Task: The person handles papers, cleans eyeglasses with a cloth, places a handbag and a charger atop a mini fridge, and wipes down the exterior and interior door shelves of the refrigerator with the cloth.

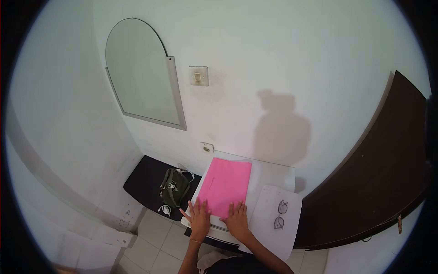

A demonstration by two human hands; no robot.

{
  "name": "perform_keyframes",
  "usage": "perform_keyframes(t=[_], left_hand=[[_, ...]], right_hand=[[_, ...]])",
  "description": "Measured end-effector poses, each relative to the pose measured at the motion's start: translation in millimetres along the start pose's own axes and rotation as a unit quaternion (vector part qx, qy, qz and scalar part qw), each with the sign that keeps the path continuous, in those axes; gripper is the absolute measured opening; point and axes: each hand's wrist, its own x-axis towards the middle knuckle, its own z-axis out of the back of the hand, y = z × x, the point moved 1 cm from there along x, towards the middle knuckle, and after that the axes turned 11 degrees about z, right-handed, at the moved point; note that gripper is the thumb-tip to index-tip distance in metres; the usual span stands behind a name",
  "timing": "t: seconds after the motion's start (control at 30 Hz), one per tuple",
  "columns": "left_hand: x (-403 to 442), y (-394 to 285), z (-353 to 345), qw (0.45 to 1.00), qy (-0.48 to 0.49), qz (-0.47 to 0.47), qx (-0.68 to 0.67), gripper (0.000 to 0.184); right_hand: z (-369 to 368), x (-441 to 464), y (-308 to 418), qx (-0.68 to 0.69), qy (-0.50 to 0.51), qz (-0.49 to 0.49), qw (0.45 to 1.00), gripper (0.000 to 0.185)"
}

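On the white desk (pixel 273 172), a pink sheet (pixel 226 182) lies flat, looking light and pliable; I judge its side edges best to grip. Nearer the desk's front, my left hand (pixel 200 223) presses with spread fingers, my right hand (pixel 237 223) with fingers closer together.

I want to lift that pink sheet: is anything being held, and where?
Nothing is gripped; both open hands rest on the flat pink sheet's near edge.
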Motion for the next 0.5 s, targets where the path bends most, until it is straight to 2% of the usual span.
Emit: perform_keyframes(t=[0.1,0.17,0.27,0.5], left_hand=[[12.5,-0.9,-8.7,1.000,-0.005,0.005,-0.020,0.049],[18.4,-0.7,-13.8,0.999,-0.029,0.023,-0.016,0.047],[27.0,-0.6,-18.4,0.998,-0.053,0.021,0.019,0.047],[44.9,3.5,-24.1,0.998,-0.050,0.004,0.023,0.046]], right_hand=[[-4.7,12.4,-7.2,-0.024,-0.015,-0.007,1.000,0.098],[-5.8,20.5,-14.6,0.026,-0.054,0.013,0.998,0.099],[-6.0,33.1,-21.2,0.023,-0.084,0.025,0.996,0.099],[-6.7,42.0,-15.5,0.016,-0.054,0.002,0.998,0.101]])
